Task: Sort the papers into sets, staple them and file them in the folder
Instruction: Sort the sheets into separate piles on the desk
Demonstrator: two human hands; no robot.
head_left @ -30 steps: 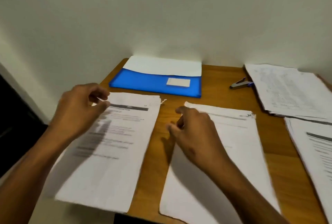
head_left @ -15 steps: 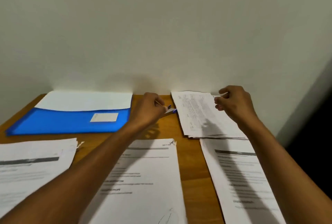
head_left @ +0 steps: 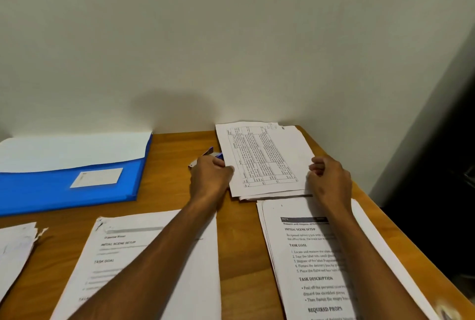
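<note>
Wooden brown table [head_left: 164, 206] is seen carrying several sets of white printed paper. At the far edge, a stack of white sheets with a printed grid [head_left: 264, 160] is gripped on both sides: the right hand [head_left: 330, 179] is curled round its right edge, while the left hand [head_left: 209, 178] is closed at its left edge over a small blue-and-silver stapler [head_left: 209, 154], only partly shown. A blue plastic folder with a white label [head_left: 77, 186] lies well apart to the left, white paper showing inside it. Nearer the camera, a blurred stapled set [head_left: 159, 265], a set headed "INITIAL SCENE SETUP" [head_left: 308, 263] and a torn-cornered pile [head_left: 15, 250] are laid flat.
</note>
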